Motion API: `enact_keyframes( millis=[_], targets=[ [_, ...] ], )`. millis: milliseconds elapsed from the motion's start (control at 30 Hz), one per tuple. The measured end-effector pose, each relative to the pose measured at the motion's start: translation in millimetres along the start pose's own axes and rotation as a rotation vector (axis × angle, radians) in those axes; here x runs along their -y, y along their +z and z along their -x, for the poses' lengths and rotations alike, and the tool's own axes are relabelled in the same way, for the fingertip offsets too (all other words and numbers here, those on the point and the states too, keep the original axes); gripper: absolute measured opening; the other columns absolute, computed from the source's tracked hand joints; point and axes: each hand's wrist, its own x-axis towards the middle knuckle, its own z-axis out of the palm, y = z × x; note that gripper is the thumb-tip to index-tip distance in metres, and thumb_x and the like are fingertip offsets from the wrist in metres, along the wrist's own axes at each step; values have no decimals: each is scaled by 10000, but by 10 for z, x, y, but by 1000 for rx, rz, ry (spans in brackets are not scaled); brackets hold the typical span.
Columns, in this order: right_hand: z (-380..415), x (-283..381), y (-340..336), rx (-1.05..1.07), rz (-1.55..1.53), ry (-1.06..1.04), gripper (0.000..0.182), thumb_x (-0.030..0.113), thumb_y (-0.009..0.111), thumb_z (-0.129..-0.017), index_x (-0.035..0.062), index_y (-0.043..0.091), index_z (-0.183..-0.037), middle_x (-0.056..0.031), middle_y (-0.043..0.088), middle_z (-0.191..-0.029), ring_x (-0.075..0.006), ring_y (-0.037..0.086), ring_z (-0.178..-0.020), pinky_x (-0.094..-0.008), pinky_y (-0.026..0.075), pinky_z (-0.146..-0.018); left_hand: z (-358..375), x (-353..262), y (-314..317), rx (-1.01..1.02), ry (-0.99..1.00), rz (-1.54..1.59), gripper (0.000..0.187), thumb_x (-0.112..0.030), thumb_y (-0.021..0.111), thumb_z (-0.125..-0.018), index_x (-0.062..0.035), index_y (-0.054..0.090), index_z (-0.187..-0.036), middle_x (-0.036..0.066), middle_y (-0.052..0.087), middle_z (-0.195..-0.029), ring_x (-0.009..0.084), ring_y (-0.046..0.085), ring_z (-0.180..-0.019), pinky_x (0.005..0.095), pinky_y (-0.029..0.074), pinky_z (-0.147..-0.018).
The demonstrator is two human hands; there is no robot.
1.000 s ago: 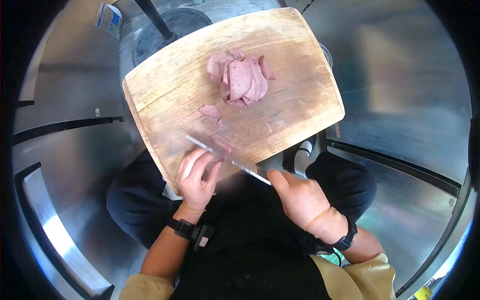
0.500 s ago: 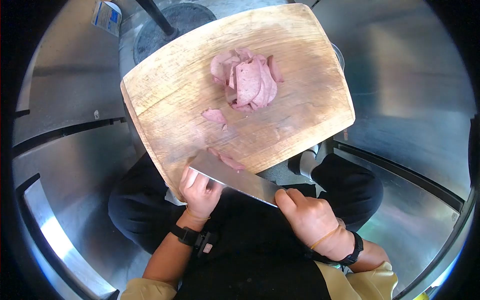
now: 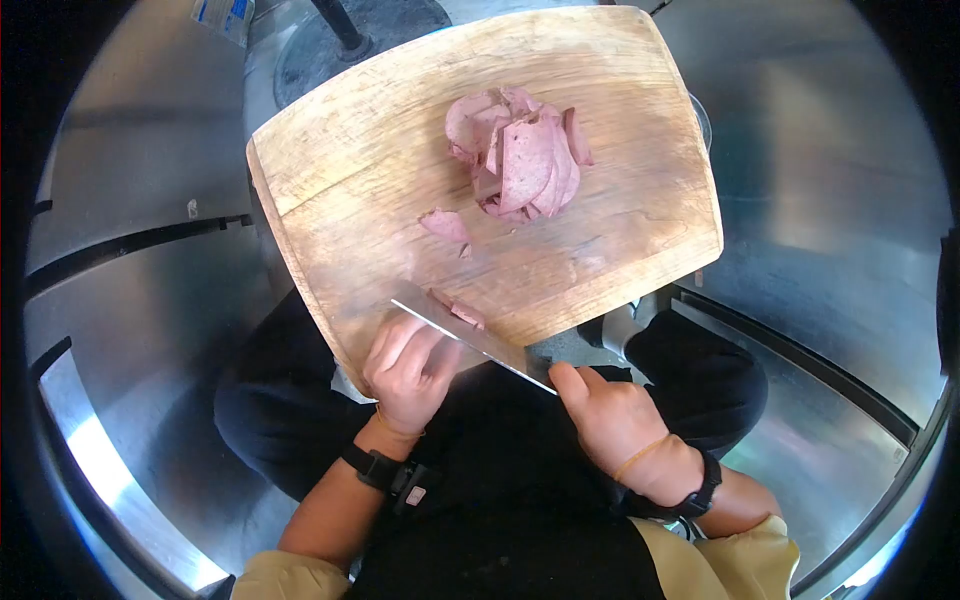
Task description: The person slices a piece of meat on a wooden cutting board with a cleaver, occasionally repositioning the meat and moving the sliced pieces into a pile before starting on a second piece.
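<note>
Pale pink sliced meat [image 3: 540, 165], heaped on the upper middle of a wooden board [image 3: 350, 190]. Slices thin, matte, smooth-faced with a few small dark pits; edges rounded, some cut straight. They overlap loosely, several tipped on edge, one leaning at the heap's right side. Below, apart from the heap: a flat offcut [image 3: 444, 225] with a crumb [image 3: 465, 251] just beside it. Near the board's close edge, narrow pink strips [image 3: 458, 308] lie along the knife [image 3: 500, 350], its bright edge running slantwise. Right hand [image 3: 620, 420] closed firmly round the handle. Left hand [image 3: 408, 372] beside the blade, fingers bent; from where I stand, cannot tell whether they grip anything.
</note>
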Motion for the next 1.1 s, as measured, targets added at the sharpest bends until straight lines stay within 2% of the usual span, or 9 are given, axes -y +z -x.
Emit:
enact_keyframes(
  millis=[133, 233, 267, 367, 400, 500, 533, 667, 1100],
  targets=[
    [-35, 55, 133, -47, -1, 36, 173, 71, 548, -837, 89, 458, -984, -76, 556, -663, -255, 633, -506, -353, 508, -412, 62, 55, 36, -16, 17, 28, 261, 36, 760, -629, -31, 666, -862, 98, 643, -906, 295, 636, -816, 366, 514, -727],
    [-244, 94, 71, 53, -94, 89, 313, 7, 552, -784, 65, 439, -1071, -185, 606, -786, -378, 629, -633, -441, 513, -523, 27, -11, 13, -12, 3, 37, 254, 22, 766, -650, -30, 667, -878, 101, 648, -933, 293, 636, -827, 364, 513, -732],
    [-329, 95, 12, 105, -133, 134, 304, 16, 549, -800, 78, 435, -1075, -207, 623, -817, -390, 633, -667, -460, 512, -544, 7, -58, 10, -13, -12, 47, 259, 14, 768, -667, -32, 668, -901, 106, 652, -956, 288, 635, -837, 366, 513, -741],
    [-286, -9, 100, -159, -184, 78, 243, 35, 526, -825, 78, 417, -1038, -196, 640, -849, -369, 644, -608, -460, 530, -504, 59, -14, 44, -39, -35, 112, 268, 9, 771, -677, -35, 668, -920, 107, 655, -973, 282, 634, -845, 364, 510, -747],
    [-227, 21, -10, -135, -154, 106, 238, 36, 529, -822, 76, 429, -1034, -168, 632, -828, -351, 652, -618, -438, 531, -497, 62, -22, 41, -47, -36, 118, 275, 2, 773, -678, -37, 666, -928, 106, 654, -966, 283, 632, -856, 362, 509, -753],
    [-2, 65, -193, -4, -112, 122, 313, -8, 552, -786, 93, 449, -1063, -163, 596, -787, -381, 619, -670, -440, 511, -551, 74, -21, 53, -45, -58, 114, 266, -10, 775, -683, -40, 667, -925, 107, 652, -961, 289, 629, -866, 364, 508, -761],
    [75, 76, -197, -1, -77, 96, 324, -16, 561, -765, 82, 473, -1062, -141, 569, -758, -361, 616, -637, -415, 515, -541, 90, -17, 44, -40, -60, 102, 270, -4, 769, -673, -36, 667, -921, 113, 650, -951, 299, 627, -873, 372, 507, -771],
    [228, 71, -142, -88, 21, -27, 222, 74, 572, -806, 75, 499, -1016, -67, 545, -678, -227, 624, -504, -327, 498, -409, 104, 36, 16, -10, 7, 9, 281, 20, 746, -650, -13, 662, -917, 128, 648, -942, 320, 625, -871, 382, 505, -779],
    [172, 103, -125, -45, 99, -1, 199, 109, 585, -817, 77, 498, -993, -42, 531, -655, -188, 612, -476, -302, 486, -394, 64, 21, 9, 17, 15, -20, 281, 24, 729, -611, -7, 663, -883, 138, 642, -919, 331, 625, -831, 388, 506, -751]
  ],
)
